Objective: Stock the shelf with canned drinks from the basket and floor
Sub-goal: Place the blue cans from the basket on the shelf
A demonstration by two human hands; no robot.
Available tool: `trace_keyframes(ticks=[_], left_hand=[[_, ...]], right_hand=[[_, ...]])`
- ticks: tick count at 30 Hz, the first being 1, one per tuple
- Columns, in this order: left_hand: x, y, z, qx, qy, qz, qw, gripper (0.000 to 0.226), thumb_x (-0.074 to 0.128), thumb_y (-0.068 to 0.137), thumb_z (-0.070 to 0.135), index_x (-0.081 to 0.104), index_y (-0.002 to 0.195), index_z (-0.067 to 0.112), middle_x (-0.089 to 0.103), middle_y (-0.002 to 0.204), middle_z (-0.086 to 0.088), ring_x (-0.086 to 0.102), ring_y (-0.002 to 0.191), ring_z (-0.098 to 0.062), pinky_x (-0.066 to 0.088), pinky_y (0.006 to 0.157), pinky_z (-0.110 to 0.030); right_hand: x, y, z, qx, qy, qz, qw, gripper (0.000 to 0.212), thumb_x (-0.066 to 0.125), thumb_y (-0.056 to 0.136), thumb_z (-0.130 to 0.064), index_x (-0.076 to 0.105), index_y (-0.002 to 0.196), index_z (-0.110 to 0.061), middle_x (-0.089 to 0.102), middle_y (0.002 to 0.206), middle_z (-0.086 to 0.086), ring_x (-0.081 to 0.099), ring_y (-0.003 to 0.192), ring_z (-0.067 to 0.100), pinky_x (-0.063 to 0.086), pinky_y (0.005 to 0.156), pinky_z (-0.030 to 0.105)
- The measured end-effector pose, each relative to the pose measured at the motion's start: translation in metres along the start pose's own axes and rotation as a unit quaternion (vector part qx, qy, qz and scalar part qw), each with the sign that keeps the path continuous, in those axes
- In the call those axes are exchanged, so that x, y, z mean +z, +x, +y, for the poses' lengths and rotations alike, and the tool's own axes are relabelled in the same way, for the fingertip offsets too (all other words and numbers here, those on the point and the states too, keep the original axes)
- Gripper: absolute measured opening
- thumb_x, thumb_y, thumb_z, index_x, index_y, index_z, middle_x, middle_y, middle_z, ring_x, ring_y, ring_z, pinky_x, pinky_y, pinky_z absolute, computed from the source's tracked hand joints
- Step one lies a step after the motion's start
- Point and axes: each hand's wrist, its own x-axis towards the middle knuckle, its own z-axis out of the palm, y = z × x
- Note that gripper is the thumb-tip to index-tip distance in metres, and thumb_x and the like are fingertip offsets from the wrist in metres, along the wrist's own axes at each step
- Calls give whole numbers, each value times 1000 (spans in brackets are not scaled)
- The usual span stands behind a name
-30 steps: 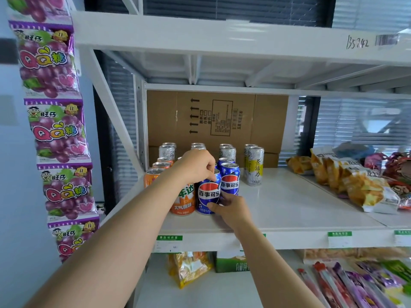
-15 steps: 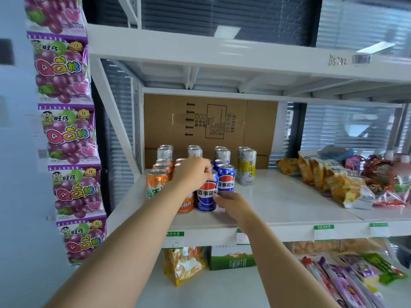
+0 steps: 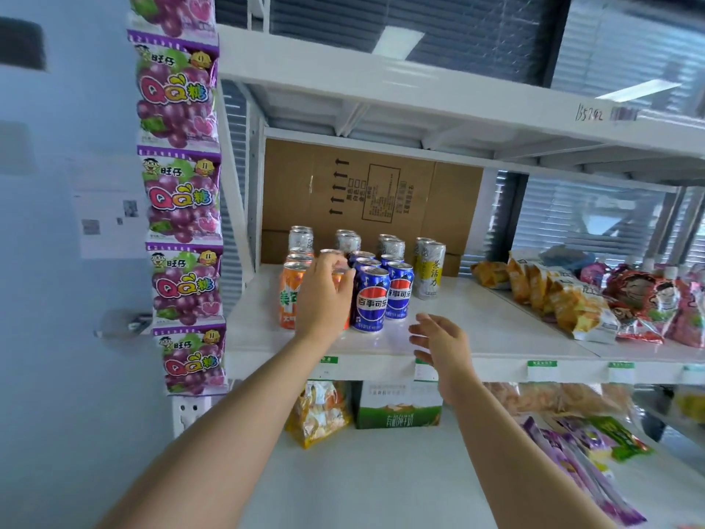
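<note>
Cardboard box (image 3: 366, 192) behind cans (image 3: 372, 299), snack bags (image 3: 580, 303) right

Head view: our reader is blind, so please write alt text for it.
A person's left hand reaches among orange cans and blue cans in rows on a white shelf; whether it grips one is unclear. The right hand hovers open at the shelf's front edge, holding nothing. Snack bags lie farther right.

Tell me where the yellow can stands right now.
Head view: the yellow can stands on the middle shelf, at the right end of the can group, just right of a blue cola can.
</note>
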Motion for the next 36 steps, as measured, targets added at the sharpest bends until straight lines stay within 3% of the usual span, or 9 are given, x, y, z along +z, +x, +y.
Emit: trace_keyframes(ticks=[5, 8, 12, 16, 18, 20, 26, 32, 36], left_hand=[[-42, -43, -4, -94, -34, 10, 995, 20, 54, 97, 30, 58, 109, 15, 64, 110, 3, 60, 100, -9, 48, 76, -19], [-71, -79, 4, -154, -51, 23, 987, 19, 56, 96, 30, 60, 106, 14, 66, 106, 2, 61, 99, -12, 47, 80, -24], [-109, -136, 24, -233, -72, 37, 969, 20, 59, 94, 30, 63, 103, 12, 69, 102, -5, 64, 97, -21, 50, 85, -33], [-155, -196, 39, -289, -93, 54, 951, 19, 63, 90, 29, 63, 93, 11, 71, 92, -14, 68, 87, -31, 55, 84, -47], [-184, -226, 46, -310, -101, 70, 943, 12, 61, 94, 20, 60, 92, 9, 68, 83, -12, 67, 72, -25, 57, 76, -43], [-214, -254, 48, -328, -104, 93, 934, 8, 59, 95, 15, 58, 90, 9, 64, 75, -7, 62, 64, -16, 56, 66, -33], [-320, -318, 41, -356, -76, 158, 918, 13, 57, 97, 13, 56, 84, 8, 59, 77, -10, 56, 62, -15, 48, 47, -15], [-451, -379, 27, -395, -27, 188, 899, 16, 58, 96, 24, 60, 90, 10, 66, 85, -13, 62, 71, -21, 50, 60, -24], [-547, -424, 20, -415, 13, 220, 883, 15, 57, 96, 21, 59, 92, 7, 66, 80, -9, 59, 60, -16, 46, 52, -19]], right_hand=[[2, -46, 0, 1, 11, -45, 999, 21, 53, 99, -27, 63, 111, -13, 69, 100, 6, 65, 93, 20, 53, 78, 32], [0, -77, 2, 12, 17, -80, 997, 23, 52, 100, -26, 63, 113, -11, 69, 100, 7, 65, 94, 22, 52, 78, 31], [-8, -126, 6, 36, 39, -124, 991, 20, 54, 99, -24, 65, 106, -9, 69, 90, 5, 63, 81, 18, 50, 69, 28], [-3, -176, 18, 47, 35, -176, 983, 23, 56, 98, -29, 65, 108, -10, 70, 95, 7, 64, 87, 22, 53, 82, 39], [8, -205, 23, 60, 40, -204, 976, 19, 56, 98, -27, 65, 104, -12, 69, 94, 7, 64, 87, 23, 53, 85, 40], [21, -240, 23, 67, 35, -241, 968, 15, 54, 99, -24, 64, 99, -13, 67, 89, 5, 62, 80, 19, 51, 75, 32], [78, -339, 33, 59, 25, -339, 939, 17, 56, 98, -22, 65, 101, -8, 66, 86, 7, 59, 73, 17, 46, 63, 26], [158, -441, 44, 62, 8, -424, 903, 19, 56, 97, -22, 66, 101, -7, 67, 87, 7, 61, 75, 18, 47, 65, 29], [220, -517, 51, 70, 8, -469, 880, 17, 56, 96, -21, 67, 101, -8, 67, 88, 6, 62, 77, 18, 48, 65, 28]])
